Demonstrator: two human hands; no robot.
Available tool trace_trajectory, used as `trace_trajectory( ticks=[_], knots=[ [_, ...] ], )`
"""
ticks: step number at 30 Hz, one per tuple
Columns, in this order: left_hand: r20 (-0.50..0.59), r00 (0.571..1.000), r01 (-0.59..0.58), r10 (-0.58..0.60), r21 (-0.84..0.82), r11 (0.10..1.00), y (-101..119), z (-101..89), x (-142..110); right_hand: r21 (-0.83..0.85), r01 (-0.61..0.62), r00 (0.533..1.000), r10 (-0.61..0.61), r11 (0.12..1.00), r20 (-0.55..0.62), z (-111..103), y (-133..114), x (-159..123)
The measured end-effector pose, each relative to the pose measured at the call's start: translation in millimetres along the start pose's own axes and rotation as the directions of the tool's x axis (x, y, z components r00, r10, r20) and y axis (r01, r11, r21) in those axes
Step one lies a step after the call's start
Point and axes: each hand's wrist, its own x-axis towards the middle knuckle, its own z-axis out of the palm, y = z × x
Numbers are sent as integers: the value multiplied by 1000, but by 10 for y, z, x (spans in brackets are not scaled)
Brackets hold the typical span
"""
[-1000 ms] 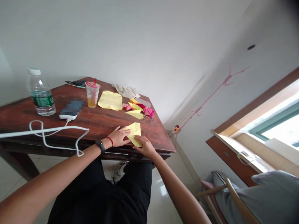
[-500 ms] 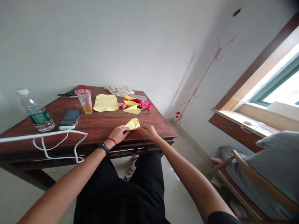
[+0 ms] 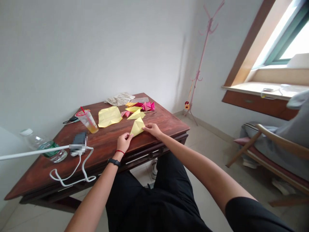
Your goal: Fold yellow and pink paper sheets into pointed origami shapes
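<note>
Black trousers (image 3: 154, 196) sit lowest in view, below the folded yellow paper (image 3: 137, 126), the landmark for this entry. Paper is a kite-like shape, tilted, over the front part of the reddish-brown wooden bench (image 3: 166, 124); contact with the wood cannot be confirmed.

Left grip (image 3: 124, 142): partly closed, fingertips on the paper's lower point. A red string and a black wristband (image 3: 113, 162) circle the wrist. Right grip (image 3: 152, 129): fingers curled, nearly closed, tips on the paper's right corner. Both have hold of it.

Left of the paper: a pixelated phone (image 3: 79, 140) with a white cable (image 3: 83, 169) attached. Farther left, a clear plastic cup (image 3: 87, 121) with a pink rim and red straw holds a shallow amber liquid. Beyond it and nearer the bench's left corner, a water bottle (image 3: 43, 148) with a green label holds clear liquid.

Beyond the paper: a creased yellow sheet (image 3: 109, 116), a yellow folded piece (image 3: 136, 114), pink folded pieces (image 3: 147, 106), and a crumpled beige cloth (image 3: 119, 99).

Far right of the paper: a pink coat rack (image 3: 207, 42), a bright window (image 3: 285, 35), and a wooden chair (image 3: 270, 154) with grey fabric.
</note>
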Motion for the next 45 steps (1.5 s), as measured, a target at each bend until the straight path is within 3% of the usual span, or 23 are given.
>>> trace_trajectory(
  ticks=[8,14,18,23,28,31,32,34,40,45],
  knots=[
    [61,978,207,-198,-277,938,54,7,229,278,-48,997,64,959,-48,142,6,192],
    [162,927,374,-339,-472,798,110,27,465,354,2,998,21,935,-61,151,-83,450],
    [202,908,416,-367,-531,738,102,9,682,364,44,999,-34,930,-33,154,-163,668],
    [140,939,338,-314,-543,769,82,-38,1024,356,97,995,-98,929,-16,178,-268,1000],
    [-94,986,74,-137,-484,872,101,-173,1366,445,64,997,-35,893,-74,233,-224,1321],
    [-169,985,-42,-25,-383,923,13,-209,1411,540,-65,998,51,839,41,216,-87,1401],
    [-166,983,-118,78,-242,963,-35,-201,1397,546,-108,993,66,831,96,202,-49,1404],
    [-140,975,-184,172,-81,980,-137,-168,1355,529,-155,980,63,834,188,169,-15,1391],
    [-106,994,19,-29,-91,996,-340,-102,1314,470,-102,987,30,876,158,69,-70,1393],
    [-52,990,118,-134,-232,965,-382,-71,1292,311,-130,982,79,941,173,139,36,1342]
  ],
)
